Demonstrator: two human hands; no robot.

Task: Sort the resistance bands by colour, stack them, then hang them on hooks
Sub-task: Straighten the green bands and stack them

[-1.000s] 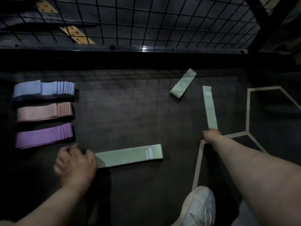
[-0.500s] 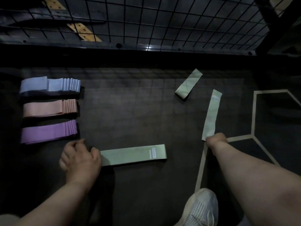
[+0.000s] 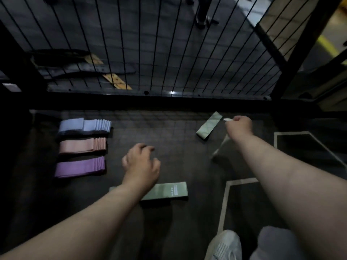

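1. The person's right hand [image 3: 239, 126] is raised over the far right of the dark rubber floor mat [image 3: 178, 158], its fingers curled tight into a fist around a pale green fabric resistance band [image 3: 221, 144].
2. A short end of that held band pokes out of the fist on the thumb side. The rest hangs down under the wrist as a blurred strip, and I cannot tell whether its lower end touches the mat.
3. Just left of the fist, a second pale green band [image 3: 208, 125] lies flat on the mat at a slant.
4. The left hand [image 3: 140, 164] hovers mid-mat with its fingers loosely curled and spread, holding nothing.
5. A third green band with a small white label [image 3: 166, 191] lies flat nearer the person. The left forearm crosses over its left part, hiding it.
6. Along the left edge sit three neat piles, one behind another: a light blue stack of bands [image 3: 84, 126] farthest, a peach stack of bands [image 3: 82, 145] in the middle and a purple stack of bands [image 3: 79, 167] nearest. Each is fanned at its right end.
7. A black wire mesh fence [image 3: 169, 53] stands behind the mat.
8. Pale tape lines [image 3: 224, 203] mark the floor on the right, near a white mesh shoe [image 3: 225, 244].
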